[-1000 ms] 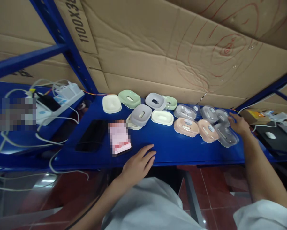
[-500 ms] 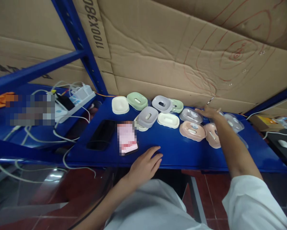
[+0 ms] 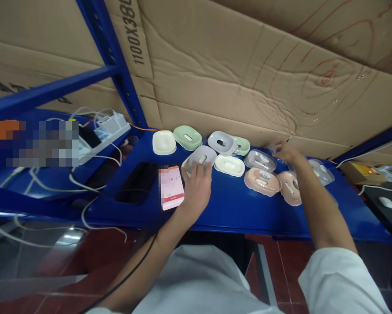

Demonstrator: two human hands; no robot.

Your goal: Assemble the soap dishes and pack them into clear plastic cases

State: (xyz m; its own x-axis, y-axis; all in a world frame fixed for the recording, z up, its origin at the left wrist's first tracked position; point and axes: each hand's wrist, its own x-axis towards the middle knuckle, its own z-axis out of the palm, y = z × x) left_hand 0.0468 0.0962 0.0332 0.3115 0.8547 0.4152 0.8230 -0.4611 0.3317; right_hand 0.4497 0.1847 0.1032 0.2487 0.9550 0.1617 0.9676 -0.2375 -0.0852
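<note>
Bent and slightly parted, the fingers of the left hand (image 3: 198, 185) reach over the near edge of a grey dish (image 3: 209, 152), center of the frame; whether they grip it I cannot tell. Its long axis runs lower left to upper right, and a cream dish (image 3: 185, 165) shows beneath it. Right of center, the right hand (image 3: 286, 151) points its fingers left, at a blurred clear piece (image 3: 272, 147); whether they close on it is unclear.

Between the hands, a cream oval dish (image 3: 229, 166) lies roughly crosswise, a raised bar in its middle. Behind it, a slotted grey dish (image 3: 219, 138) overlaps a green dish (image 3: 245, 145). Farther left are a slotted green dish (image 3: 186, 132) and a rounded cream dish (image 3: 164, 143).

Toward the right, clear covers with round labels sit over a grey container (image 3: 260, 161) and a pink container (image 3: 262, 183), both lying nearly crosswise. The right forearm partly hides a second pink container (image 3: 288, 188) and grey ones behind. The left hand slightly overlaps a lit phone (image 3: 172, 189), whose screen is partly pixelated.
</note>
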